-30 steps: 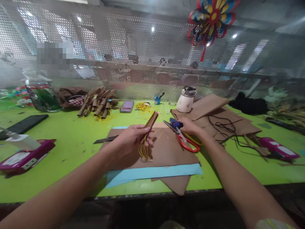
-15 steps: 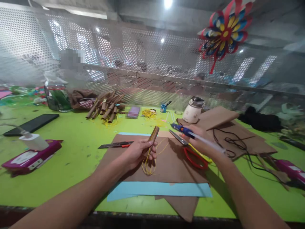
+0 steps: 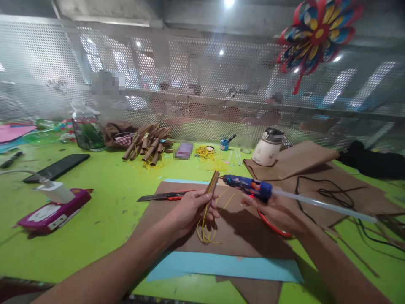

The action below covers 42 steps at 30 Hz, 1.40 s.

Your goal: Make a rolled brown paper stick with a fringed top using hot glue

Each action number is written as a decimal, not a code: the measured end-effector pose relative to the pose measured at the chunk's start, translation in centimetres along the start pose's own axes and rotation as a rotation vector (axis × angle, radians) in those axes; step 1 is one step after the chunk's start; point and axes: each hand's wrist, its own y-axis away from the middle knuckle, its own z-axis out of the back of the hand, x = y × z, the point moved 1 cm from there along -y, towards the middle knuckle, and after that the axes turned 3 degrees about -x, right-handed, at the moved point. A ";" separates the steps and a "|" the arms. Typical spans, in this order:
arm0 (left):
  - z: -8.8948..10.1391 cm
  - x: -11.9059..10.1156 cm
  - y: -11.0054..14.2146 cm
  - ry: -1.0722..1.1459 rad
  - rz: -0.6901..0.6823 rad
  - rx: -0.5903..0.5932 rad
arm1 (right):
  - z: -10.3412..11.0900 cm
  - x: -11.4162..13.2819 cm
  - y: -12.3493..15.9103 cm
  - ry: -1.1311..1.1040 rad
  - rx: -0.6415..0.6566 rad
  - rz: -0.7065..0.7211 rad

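Note:
My left hand (image 3: 198, 209) is closed around a narrow roll of brown paper (image 3: 214, 184), held tilted upright. Yellow string (image 3: 207, 234) runs along the roll and hangs in loops below my fingers. My right hand (image 3: 275, 211) grips a blue hot glue gun (image 3: 249, 187), a red light showing on it. A long clear glue stick (image 3: 322, 203) sticks out of its back. The gun's nozzle points left at the upper part of the roll, touching or very close to it. Beneath my right hand, scissors with a red handle (image 3: 275, 226) are mostly hidden.
A utility knife (image 3: 164, 196) lies left of my left hand on brown paper (image 3: 177, 236), above blue sheets (image 3: 228, 267). Paper rolls (image 3: 152, 145) are piled at the back. A white kettle-like jug (image 3: 268, 147), a black cord (image 3: 335, 192) and a purple power strip (image 3: 57, 211) flank the work area.
My right hand has lifted the glue gun clear of the scissors and turned it, bringing its nozzle to the roll. My left hand still holds the roll. The whole view has shifted slightly.

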 end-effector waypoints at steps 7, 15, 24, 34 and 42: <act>0.0 0.3 0.0 -0.003 -0.010 0.004 | 0.4 -0.2 -0.3 -0.006 0.032 0.000; -0.4 0.1 0.4 0.021 -0.001 -0.008 | 0.5 1.0 -0.6 -0.018 -0.039 0.011; -0.1 0.0 0.3 0.050 0.013 0.029 | 0.9 1.1 -0.8 0.069 -0.034 -0.041; -0.1 -0.2 0.3 0.044 -0.007 -0.001 | 1.6 1.5 -0.6 0.128 -0.099 0.022; -0.4 0.0 0.4 -0.004 -0.013 -0.014 | 0.6 1.7 -0.6 0.031 -0.107 -0.022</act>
